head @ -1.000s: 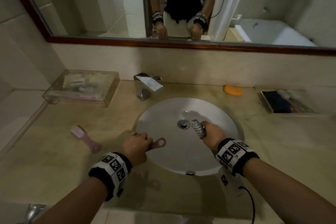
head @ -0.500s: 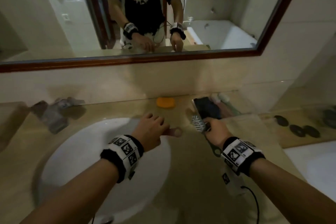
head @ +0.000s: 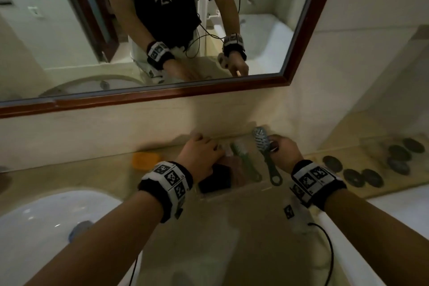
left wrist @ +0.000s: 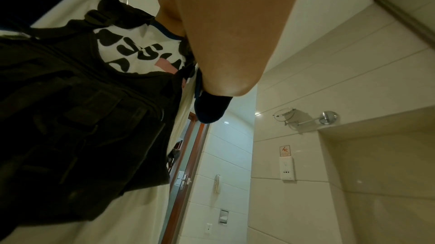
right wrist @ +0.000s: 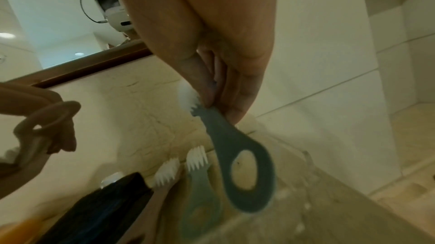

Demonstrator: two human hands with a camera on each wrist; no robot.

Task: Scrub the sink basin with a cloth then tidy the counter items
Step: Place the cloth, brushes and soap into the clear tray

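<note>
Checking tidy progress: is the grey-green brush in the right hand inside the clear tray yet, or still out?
Out. The right hand pinches the grey-green brush near its head, hanging above the clear tray.

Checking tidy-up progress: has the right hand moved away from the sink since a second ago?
Yes. The right hand, gripping the grey-green brush, was over the sink basin; now it is right of it, above the clear tray.
</note>
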